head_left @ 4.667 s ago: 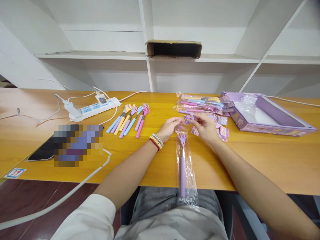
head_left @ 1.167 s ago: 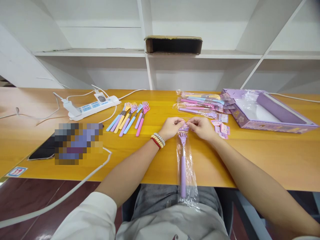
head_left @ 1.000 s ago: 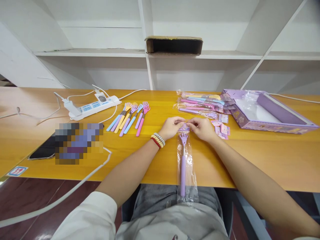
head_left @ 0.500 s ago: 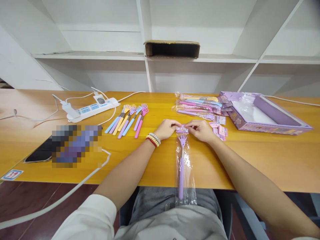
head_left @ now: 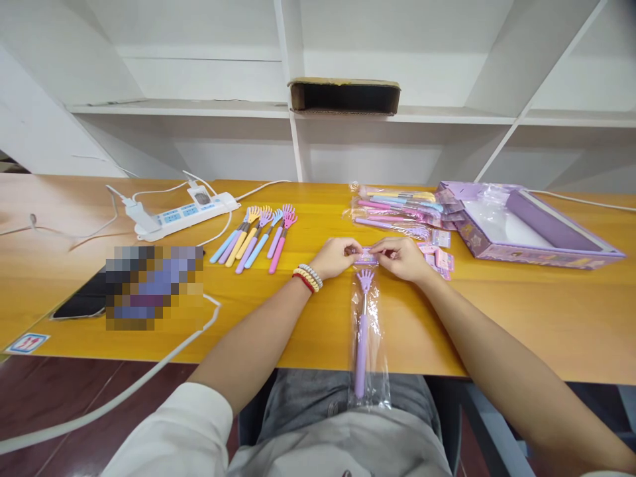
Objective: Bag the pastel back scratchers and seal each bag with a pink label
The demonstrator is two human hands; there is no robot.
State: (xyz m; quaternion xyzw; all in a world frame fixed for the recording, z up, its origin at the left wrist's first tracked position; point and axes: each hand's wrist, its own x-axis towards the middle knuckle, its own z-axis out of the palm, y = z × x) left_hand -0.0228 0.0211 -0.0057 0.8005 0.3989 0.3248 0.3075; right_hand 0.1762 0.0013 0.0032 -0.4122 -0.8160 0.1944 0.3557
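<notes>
**Two Hands Pinch a Small Purple Card**

The left hand (head_left: 338, 257) and the right hand (head_left: 401, 258) are close together over the wooden surface (head_left: 318, 331). Their fingers are closed, and each one grips a side of the small purple card (head_left: 366, 257). The card is at the top end of a long clear bag (head_left: 378, 331). It is hard to tell if the card is in the bag or on top of it.

Inside the bag is a purple scratcher (head_left: 362, 351). It looks like a tiny hand on a stick. The tiny hand points up to the card, and the handle pokes past the near edge of the surface, above the person's lap.

To the left lie some bare scratchers (head_left: 256, 242) in blue, purple, yellow and pink. Past them is a white power strip (head_left: 189, 215) with plugs in it. A dark phone (head_left: 82, 298) is near the left end, next to a blurry patch.

Behind the right hand are more scratchers in shiny bags (head_left: 397, 209) and a little pile of cards (head_left: 441, 257). A big purple box (head_left: 527, 254) sits open at the right, with clear wrap in it.
</notes>
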